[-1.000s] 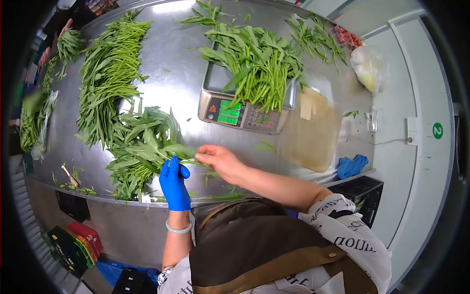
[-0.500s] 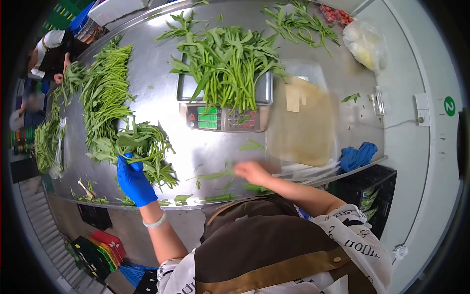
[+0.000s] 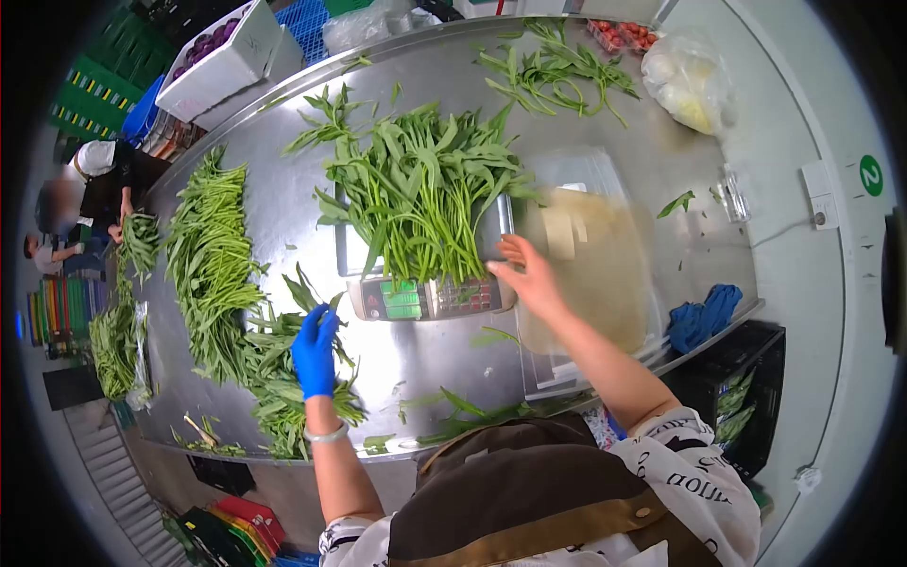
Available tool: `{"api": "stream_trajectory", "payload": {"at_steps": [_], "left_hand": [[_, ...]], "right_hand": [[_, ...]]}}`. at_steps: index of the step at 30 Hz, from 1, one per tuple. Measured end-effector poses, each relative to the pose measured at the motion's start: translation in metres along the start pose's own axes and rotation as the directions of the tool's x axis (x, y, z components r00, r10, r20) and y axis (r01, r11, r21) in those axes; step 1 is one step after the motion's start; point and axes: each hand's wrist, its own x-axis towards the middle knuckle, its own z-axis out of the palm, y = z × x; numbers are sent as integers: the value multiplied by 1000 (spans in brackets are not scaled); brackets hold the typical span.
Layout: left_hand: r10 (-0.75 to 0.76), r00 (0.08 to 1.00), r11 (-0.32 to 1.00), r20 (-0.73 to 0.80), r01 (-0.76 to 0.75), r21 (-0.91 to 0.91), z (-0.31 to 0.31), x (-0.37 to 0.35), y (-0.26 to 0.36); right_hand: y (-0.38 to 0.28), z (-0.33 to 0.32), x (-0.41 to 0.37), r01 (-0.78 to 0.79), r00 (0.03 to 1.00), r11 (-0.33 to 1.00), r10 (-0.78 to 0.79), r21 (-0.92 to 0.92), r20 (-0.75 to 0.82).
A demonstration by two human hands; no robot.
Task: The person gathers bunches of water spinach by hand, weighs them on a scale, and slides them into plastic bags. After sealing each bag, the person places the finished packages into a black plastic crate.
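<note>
Here our left hand, in a blue glove, lies on the heap of leafy greens near the front edge of the steel table. Its fingers are stretched out and a little apart, laid flat on the leaves rather than closed around them. Our right hand, bare, is up at the right side of the scale, fingers spread and holding nothing. It is just beside the stem ends of the bunch of greens that lies across the scale's pan, and we cannot tell whether it touches them.

Left of the heap runs a long row of stems. Right of our bare hand lies a brown sheet, blurred, and beyond it a blue cloth sits at the table's edge. A few loose sprigs and a plastic bag lie at the far end. A co-worker handles greens at the far left.
</note>
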Motion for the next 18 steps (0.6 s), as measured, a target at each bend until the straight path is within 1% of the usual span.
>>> {"api": "stream_trajectory", "payload": {"at_steps": [2, 3, 4, 6, 7, 8, 9, 10, 11, 12, 13, 14, 15, 16, 17, 18], "left_hand": [[34, 999, 999, -1, -34, 1, 43, 27, 37], [-44, 999, 988, 32, 48, -148, 56, 52, 30], [-114, 990, 948, 77, 132, -290, 68, 77, 23], [-347, 919, 849, 187, 392, -353, 90, 105, 46], [-298, 918, 836, 261, 383, -393, 102, 118, 46], [-245, 910, 821, 333, 378, -428, 117, 127, 45], [-188, 942, 842, 279, 301, -448, 135, 127, 44], [-281, 943, 840, 180, 333, -429, 155, 115, 76], [-253, 953, 857, 164, 300, -419, 166, 125, 61], [-221, 962, 873, 158, 267, -407, 180, 132, 45], [-164, 986, 884, 41, 165, -437, 193, 126, 45], [-160, 987, 857, 33, 156, -492, 197, 102, 80], [-157, 987, 826, 26, 145, -544, 202, 77, 117], [-116, 992, 770, 51, 122, -626, 208, 62, 123], [15, 1000, 785, -9, -17, -620, 220, 44, 126], [82, 996, 816, -19, -78, -573, 231, 24, 130]], "right_hand": [[1, 13, 26, -104, 994, 990, 105, 91, -8], [1, 22, 36, -160, 987, 978, 162, 136, -5], [-14, 26, 44, -198, 980, 956, 189, 215, 66], [-54, 31, 58, -279, 954, 891, 216, 357, 206], [-56, 41, 66, -278, 958, 899, 233, 338, 168], [-35, 58, 82, -257, 965, 914, 224, 314, 136], [-19, 79, 95, -288, 957, 911, 269, 296, 105], [-46, 87, 88, -267, 962, 934, 272, 239, 12], [-26, 109, 94, -154, 982, 977, 168, 149, -82], [-51, 101, 85, -188, 980, 980, 191, 64, -49], [-62, 94, 81, -171, 983, 984, 174, 46, -62], [-67, 84, 74, -158, 984, 987, 159, 25, -77], [-66, 70, 63, -33, 989, 999, 34, 13, -143], [-67, 57, 52, 91, 976, 996, -91, -11, -198], [-80, 29, 35, 122, 978, 992, -113, 40, -177], [-81, 4, 19, 144, 977, 982, -123, 119, -172]]}}
